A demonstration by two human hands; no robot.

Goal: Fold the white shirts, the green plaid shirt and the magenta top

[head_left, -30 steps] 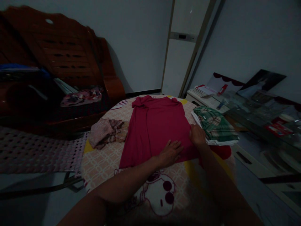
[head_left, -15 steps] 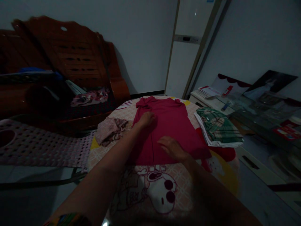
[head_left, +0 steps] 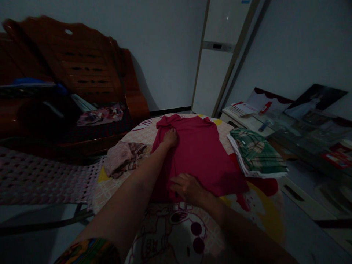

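Note:
A deep pink short-sleeved shirt lies spread out, its collar end away from me and its hem towards me. My left hand is on its upper left part, fingers bent down and closed on the cloth. Near the hem, my right hand has its fingers curled and pinched on the fabric. Between the two hands a crease line runs lengthwise down the shirt. Both fingertips are partly hidden in the dim light. Under the shirt is a patterned cloth with a cartoon dog on it, covering a round table.
Left of the shirt lies a crumpled pale pink garment. A stack of folded clothes, a green plaid one on top, sits at the right. Beyond are a woven chair, a wooden sofa and a glass-topped cabinet.
My right hand has moved left and towards me, down to the hem, and its fingers have closed. My left hand has stayed near the upper left of the shirt. The view has shifted slightly.

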